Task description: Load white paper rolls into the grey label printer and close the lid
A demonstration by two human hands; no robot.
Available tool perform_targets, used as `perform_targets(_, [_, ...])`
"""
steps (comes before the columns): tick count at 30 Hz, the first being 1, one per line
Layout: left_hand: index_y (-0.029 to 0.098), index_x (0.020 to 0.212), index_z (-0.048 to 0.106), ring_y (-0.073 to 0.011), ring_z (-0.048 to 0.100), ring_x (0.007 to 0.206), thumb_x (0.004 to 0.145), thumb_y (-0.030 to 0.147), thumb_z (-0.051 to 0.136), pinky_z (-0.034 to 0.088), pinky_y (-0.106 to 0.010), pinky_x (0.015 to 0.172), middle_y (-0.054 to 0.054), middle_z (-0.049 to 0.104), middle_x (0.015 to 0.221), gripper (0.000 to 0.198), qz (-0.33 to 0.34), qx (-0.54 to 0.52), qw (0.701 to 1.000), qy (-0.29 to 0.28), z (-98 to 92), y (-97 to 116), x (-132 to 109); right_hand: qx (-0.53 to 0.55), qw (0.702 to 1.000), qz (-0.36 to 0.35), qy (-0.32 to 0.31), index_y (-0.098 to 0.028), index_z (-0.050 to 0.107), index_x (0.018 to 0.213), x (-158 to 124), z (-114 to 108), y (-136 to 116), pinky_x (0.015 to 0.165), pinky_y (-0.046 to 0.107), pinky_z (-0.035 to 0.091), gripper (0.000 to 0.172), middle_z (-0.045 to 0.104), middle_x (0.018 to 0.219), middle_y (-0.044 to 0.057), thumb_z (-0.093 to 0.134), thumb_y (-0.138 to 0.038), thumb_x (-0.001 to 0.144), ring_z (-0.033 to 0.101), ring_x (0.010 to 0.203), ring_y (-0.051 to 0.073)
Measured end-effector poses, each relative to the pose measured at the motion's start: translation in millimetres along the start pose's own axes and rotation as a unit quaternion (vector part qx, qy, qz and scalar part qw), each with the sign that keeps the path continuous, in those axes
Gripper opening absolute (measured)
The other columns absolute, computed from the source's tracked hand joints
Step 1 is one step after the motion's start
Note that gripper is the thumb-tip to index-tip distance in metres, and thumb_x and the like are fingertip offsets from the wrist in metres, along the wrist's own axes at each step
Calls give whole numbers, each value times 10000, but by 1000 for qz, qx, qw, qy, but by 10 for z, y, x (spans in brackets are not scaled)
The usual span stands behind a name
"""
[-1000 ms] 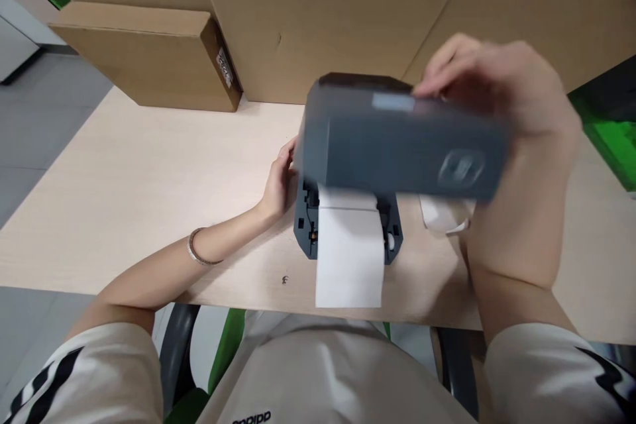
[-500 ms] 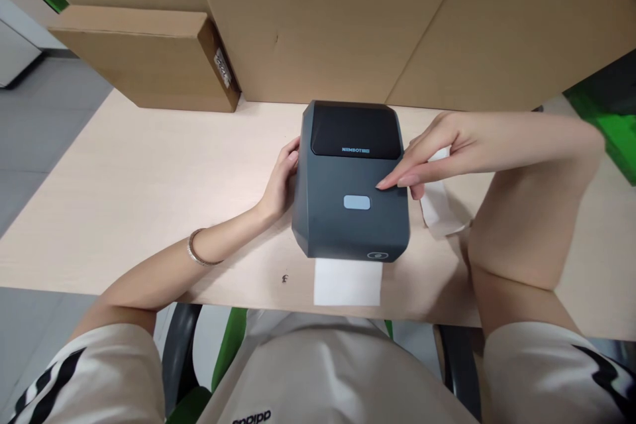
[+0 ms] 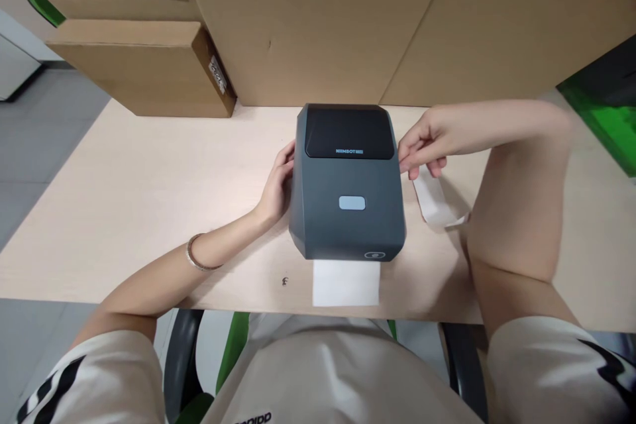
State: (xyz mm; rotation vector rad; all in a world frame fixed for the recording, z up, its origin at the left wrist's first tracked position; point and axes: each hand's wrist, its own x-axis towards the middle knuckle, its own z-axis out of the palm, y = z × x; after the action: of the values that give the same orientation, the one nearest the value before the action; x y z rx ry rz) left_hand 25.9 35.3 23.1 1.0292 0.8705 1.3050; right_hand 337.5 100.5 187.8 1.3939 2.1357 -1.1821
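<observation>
A dark grey label printer [image 3: 322,228] with a black window, a light blue button and "NIIMBOT" lettering stands on the table. From its front a white strip of label paper [image 3: 346,283] sticks out. My left hand [image 3: 275,185], below a bracelet on the forearm, lies along the printer's left side; its fingertips are partly hidden behind the casing. Against the right side, my right hand [image 3: 424,146] has curled fingers, with thumb and forefinger at the casing edge and the tips partly hidden. Just below that hand lies a curled white paper strip [image 3: 433,202].
Large cardboard boxes [image 3: 318,26] form a wall behind the printer. A smaller flat box [image 3: 129,76] stands at the back left of the pale wooden table [image 3: 149,172]. Something green and black [image 3: 609,119] is at the far right. Chair armrests [image 3: 181,351] show below the table's front edge.
My right hand has moved back off the printer's top, near the button, to its right side, and its fingers have curled. My left hand stays at the left side.
</observation>
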Motion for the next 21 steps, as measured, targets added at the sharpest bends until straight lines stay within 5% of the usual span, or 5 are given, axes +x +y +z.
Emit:
perform_targets(9, [297, 1228, 763, -368, 507, 1627, 887, 406, 699, 428, -543, 1390, -24, 752, 1511, 364, -7, -23, 999, -27, -65, -17, 28, 57, 997, -31, -30, -257, 833, 756, 296, -42, 94, 680, 285, 563, 305, 809, 758, 12, 849, -562, 744, 733, 727, 168])
perform_targets(15, [307, 1277, 750, -368, 499, 1617, 795, 323, 645, 354, -577, 1426, 0, 724, 1549, 493, 5, -27, 999, -40, -73, -3, 11, 64, 992, -49, -95, -242, 822, 711, 455, -42, 139, 712, 303, 600, 362, 802, 741, 28, 935, -584, 669, 748, 723, 178])
perform_targets(21, [316, 1370, 739, -376, 507, 1601, 749, 317, 627, 328, -575, 1438, 26, 690, 1617, 631, 16, -35, 998, -57, -78, -4, -23, 80, 993, -61, -67, -250, 843, 714, 444, -62, 153, 713, 330, 635, 493, 797, 708, 25, 970, -719, 633, 762, 693, 199])
